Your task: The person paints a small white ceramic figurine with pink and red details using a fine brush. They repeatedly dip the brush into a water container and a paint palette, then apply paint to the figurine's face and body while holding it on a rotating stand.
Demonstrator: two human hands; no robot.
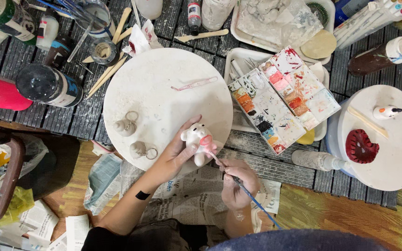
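Note:
My left hand [175, 155] holds a small white clay figure [195, 139] with a pink snout over the near edge of a round white board [164, 93]. My right hand [238, 181] grips a thin blue-handled paintbrush [252, 197], its tip touching the figure's pink snout. Two small grey clay pieces with ring loops [126, 125] [141, 149] sit on the board to the left of my left hand. A pink-stained stick [194, 84] lies on the board farther back.
A paint-smeared palette box [282, 100] stands to the right of the board. A second round board [396, 153] at the right holds a red clay heart [360, 146] and a small white figure [387, 111]. Bottles, jars and wooden sticks crowd the back left. Newspaper lies underneath.

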